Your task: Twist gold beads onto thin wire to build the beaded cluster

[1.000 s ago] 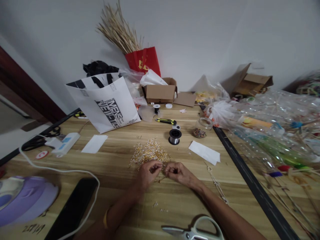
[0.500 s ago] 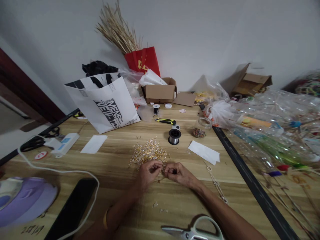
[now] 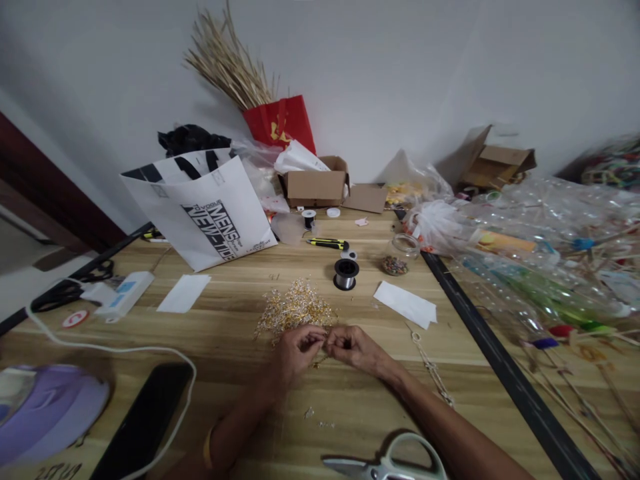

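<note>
A wood-grain tabletop (image 3: 360, 407) carries everything. Clear plastic bottles (image 3: 520, 267) pile along its right side, and a white bag (image 3: 210, 210) stands tilted at the back left. The phone (image 3: 145, 417) lies to the left of the left forearm, partly crossed by a white cable (image 3: 125, 349). At the near edge, between the forearms, the scissors (image 3: 383, 469) point left.

The heap (image 3: 295, 303) of gold and clear beadwork sits just beyond the hands and mostly to the left, its near edge right behind the left hand (image 3: 300, 350). The right hand (image 3: 355, 350) is just to the right of its near corner. Both hands are curled, thumbs and fingers pinched, their tips nearly meeting; whatever is between them is too small to make out.

Beyond the right hand stand the jar (image 3: 395, 265), partly filled with small dark pieces, and the spool (image 3: 345, 275), with the knife (image 3: 327, 244) farther back. A short gold strand (image 3: 317, 365) shows below the fingertips. Smallest are the clear bits (image 3: 309, 413), on the near side of the hands.
</note>
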Tool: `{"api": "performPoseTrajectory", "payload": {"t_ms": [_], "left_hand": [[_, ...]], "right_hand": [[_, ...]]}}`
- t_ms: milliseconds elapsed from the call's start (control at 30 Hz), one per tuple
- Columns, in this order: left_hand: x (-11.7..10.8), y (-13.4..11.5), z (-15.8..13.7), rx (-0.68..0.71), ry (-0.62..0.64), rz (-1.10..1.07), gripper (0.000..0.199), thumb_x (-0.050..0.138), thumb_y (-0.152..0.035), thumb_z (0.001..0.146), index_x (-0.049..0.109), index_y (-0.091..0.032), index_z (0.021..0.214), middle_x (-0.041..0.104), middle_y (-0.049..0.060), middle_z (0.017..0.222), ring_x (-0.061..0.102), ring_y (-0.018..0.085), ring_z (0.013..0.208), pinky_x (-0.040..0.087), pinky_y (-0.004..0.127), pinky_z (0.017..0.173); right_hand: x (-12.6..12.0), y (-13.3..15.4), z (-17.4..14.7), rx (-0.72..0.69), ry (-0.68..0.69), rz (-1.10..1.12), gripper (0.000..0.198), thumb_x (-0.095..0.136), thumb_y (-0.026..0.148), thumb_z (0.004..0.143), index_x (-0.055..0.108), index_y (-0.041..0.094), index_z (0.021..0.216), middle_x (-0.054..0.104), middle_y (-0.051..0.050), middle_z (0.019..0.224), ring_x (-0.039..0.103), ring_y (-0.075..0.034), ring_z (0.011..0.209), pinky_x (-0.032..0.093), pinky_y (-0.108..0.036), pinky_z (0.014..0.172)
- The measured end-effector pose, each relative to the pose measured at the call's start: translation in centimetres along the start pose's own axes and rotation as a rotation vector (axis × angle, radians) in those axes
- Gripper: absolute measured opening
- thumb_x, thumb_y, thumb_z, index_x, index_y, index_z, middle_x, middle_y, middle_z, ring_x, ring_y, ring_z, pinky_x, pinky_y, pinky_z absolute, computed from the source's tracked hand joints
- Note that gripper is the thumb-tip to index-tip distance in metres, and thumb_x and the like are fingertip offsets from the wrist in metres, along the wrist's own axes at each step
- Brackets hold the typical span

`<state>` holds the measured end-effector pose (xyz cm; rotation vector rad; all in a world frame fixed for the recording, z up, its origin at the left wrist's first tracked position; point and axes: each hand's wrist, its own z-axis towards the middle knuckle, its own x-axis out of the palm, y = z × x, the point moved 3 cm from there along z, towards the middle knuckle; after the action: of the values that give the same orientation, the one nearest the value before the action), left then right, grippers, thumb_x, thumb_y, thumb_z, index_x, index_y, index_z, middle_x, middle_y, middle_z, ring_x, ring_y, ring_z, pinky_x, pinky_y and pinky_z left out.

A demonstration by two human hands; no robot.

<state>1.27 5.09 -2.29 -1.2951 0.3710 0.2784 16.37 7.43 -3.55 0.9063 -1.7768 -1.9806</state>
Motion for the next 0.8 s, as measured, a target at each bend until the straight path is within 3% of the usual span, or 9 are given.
{"api": "performPoseTrajectory", "payload": {"t_ms": [433,667,800], "left_hand": [[0.12,0.16,-0.10,0.164,-0.005,0.111,0.011,0.058,-0.015,0.075,0.068,-0.016,0.071,0.069,0.003,0.068,0.062,0.013,0.064,0.047,0.021,0.062],[0.26,0.11,-0.12,0.069,0.014,0.152,0.010,0.056,-0.015,0.073,0.066,-0.017,0.072,0.068,0.002,0.070,0.060,0.013,0.064,0.046,0.021,0.061],[0.36,0.00,-0.06,0.000,0.070,0.066,0.017,0.052,-0.011,0.073,0.063,-0.018,0.083,0.067,0.002,0.077,0.062,0.014,0.072,0.048,0.022,0.066]], "right_hand": [[-0.04,0.55,0.07,0.033,-0.025,-0.007,0.018,0.056,0.027,0.076,0.051,0.014,0.064,0.037,0.007,0.051,0.030,-0.006,0.047,0.023,-0.019,0.045],[0.03,0.17,0.09,-0.010,-0.040,-0.041,0.015,0.055,0.023,0.077,0.053,0.014,0.066,0.040,0.006,0.054,0.033,-0.007,0.050,0.026,-0.019,0.047],[0.04,0.05,0.12,-0.016,-0.044,-0.054,0.015,0.055,0.023,0.078,0.054,0.014,0.067,0.041,0.006,0.055,0.034,-0.006,0.050,0.027,-0.019,0.047]]}}
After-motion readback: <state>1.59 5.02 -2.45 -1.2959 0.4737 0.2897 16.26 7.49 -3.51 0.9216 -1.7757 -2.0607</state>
